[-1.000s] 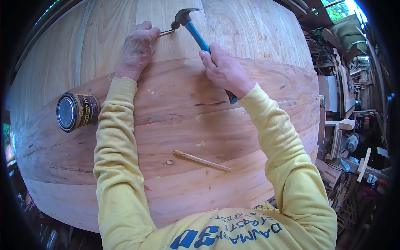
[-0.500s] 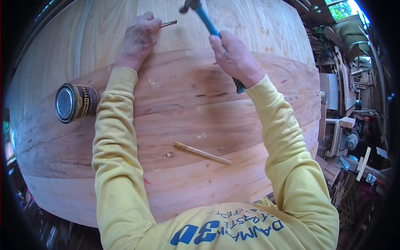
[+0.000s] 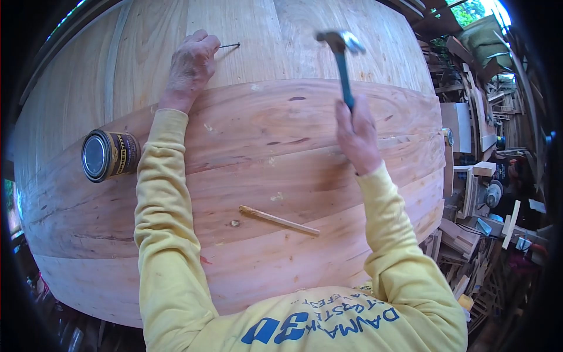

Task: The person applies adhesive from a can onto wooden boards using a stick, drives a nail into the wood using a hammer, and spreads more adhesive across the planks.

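Note:
Near the top of the curved wooden surface (image 3: 328, 117), my left hand (image 3: 192, 61) is closed around a thin dark metal punch (image 3: 230, 46). The punch's slightly flared end sticks out to the right of my fingers; its other end is hidden by the hand. My right hand (image 3: 359, 136) grips a claw hammer (image 3: 345, 73) by its blue handle. The hammer is raised to the right of the punch, apart from it, with its metal head slightly blurred.
A can with a dark label (image 3: 110, 155) stands on the wood beside my left sleeve. Between my forearms lies a wooden stick (image 3: 280, 220) with a brownish smeared end. Offcuts, boards and a grinder-like tool (image 3: 494, 195) crowd the right side beyond the surface's edge.
The hammer has swung to the right, away from the punch, and its head has turned. My left hand still holds the punch at the same place on the wood. The view has shifted slightly.

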A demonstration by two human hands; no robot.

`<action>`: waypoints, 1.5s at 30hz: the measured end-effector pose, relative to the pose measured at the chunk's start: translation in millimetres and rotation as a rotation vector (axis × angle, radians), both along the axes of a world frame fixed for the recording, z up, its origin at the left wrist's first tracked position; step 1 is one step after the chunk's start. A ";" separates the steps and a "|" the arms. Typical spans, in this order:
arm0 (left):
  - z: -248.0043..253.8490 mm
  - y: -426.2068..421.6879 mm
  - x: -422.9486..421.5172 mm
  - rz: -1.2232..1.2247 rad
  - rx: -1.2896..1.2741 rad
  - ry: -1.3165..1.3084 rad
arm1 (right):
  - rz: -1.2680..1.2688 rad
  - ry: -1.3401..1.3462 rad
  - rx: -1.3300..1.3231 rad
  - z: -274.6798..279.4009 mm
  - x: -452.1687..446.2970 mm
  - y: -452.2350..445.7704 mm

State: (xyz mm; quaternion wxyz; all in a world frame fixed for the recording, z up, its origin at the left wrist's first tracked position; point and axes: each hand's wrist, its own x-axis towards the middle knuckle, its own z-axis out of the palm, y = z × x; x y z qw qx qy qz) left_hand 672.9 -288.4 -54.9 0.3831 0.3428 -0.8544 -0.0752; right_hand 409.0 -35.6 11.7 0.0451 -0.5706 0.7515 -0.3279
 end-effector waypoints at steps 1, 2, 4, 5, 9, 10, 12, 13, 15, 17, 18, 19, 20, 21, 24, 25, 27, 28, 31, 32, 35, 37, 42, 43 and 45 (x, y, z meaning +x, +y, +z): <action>4.3 0.6 0.9 -0.011 0.025 0.032 | -0.115 -0.073 0.089 7.8 -8.3 20.1; 7.9 1.8 0.9 0.008 0.031 0.042 | -0.169 -0.028 0.120 9.6 -21.0 39.5; 10.9 6.0 -3.9 0.034 0.047 0.059 | -0.246 0.082 0.162 0.4 -50.7 80.3; 11.2 6.7 -8.8 0.035 0.025 0.103 | -0.261 0.147 0.171 -7.7 -65.1 98.6; 7.8 11.5 -16.0 0.173 0.255 0.302 | -0.334 0.295 0.270 -22.1 -95.7 142.2; 6.7 11.7 -11.9 0.239 0.390 0.356 | -0.318 0.362 0.264 -23.0 -100.2 144.7; -1.4 18.2 -1.4 0.121 0.587 0.427 | -0.287 0.490 0.263 -24.9 -102.8 151.0; -1.2 27.0 2.7 0.062 0.688 0.459 | -0.246 0.522 0.230 -15.1 -94.3 148.9; 1.1 58.3 2.8 -0.113 0.573 0.329 | -0.162 0.584 0.156 5.5 -69.5 138.4; 9.6 93.0 -6.9 -0.272 0.494 0.210 | 0.155 0.138 0.180 10.9 -31.0 140.7; 18.8 109.5 -11.1 -0.342 0.473 0.156 | 0.335 0.116 0.176 16.6 -4.9 140.3; 24.4 121.3 -13.4 -0.412 0.445 0.102 | 0.516 0.093 0.166 19.0 19.0 139.1; 25.4 129.7 -14.3 -0.389 0.351 0.050 | 0.509 0.097 0.235 16.7 36.8 141.6; 25.6 137.5 -13.2 -0.365 0.259 -0.003 | 0.502 0.098 0.305 14.8 53.5 145.9; 27.7 148.5 -1.6 -0.306 0.390 0.106 | 0.495 0.141 0.407 -0.8 64.0 150.7; 28.2 150.4 2.1 -0.288 0.501 0.193 | 0.493 0.167 0.425 -5.3 63.3 150.7; 15.5 146.1 15.7 -0.207 0.560 0.326 | 0.485 0.135 0.383 -6.0 64.0 148.5; 8.4 146.3 25.2 -0.165 0.594 0.387 | 0.481 0.114 0.366 -5.9 67.8 149.0; -0.9 148.2 44.1 -0.062 0.882 0.759 | 0.523 0.046 0.378 14.2 82.2 147.4; -4.2 152.8 48.5 -0.005 0.968 0.869 | 0.538 0.094 0.370 10.5 84.9 149.9; -9.2 151.3 57.6 -0.004 1.030 1.055 | 0.575 0.074 0.328 -8.9 87.6 152.7; -16.8 146.7 60.5 -0.117 1.013 1.194 | 0.537 -0.093 0.208 -9.4 82.5 148.3; -18.6 139.8 57.5 -0.104 1.011 1.228 | 0.347 -0.480 0.227 -3.4 69.6 120.1; -18.0 138.1 58.3 -0.112 1.006 1.230 | 0.323 -0.512 0.173 -6.9 68.2 111.6; -13.4 140.6 57.5 -0.015 1.019 1.195 | 0.259 -0.422 0.177 0.9 63.2 89.6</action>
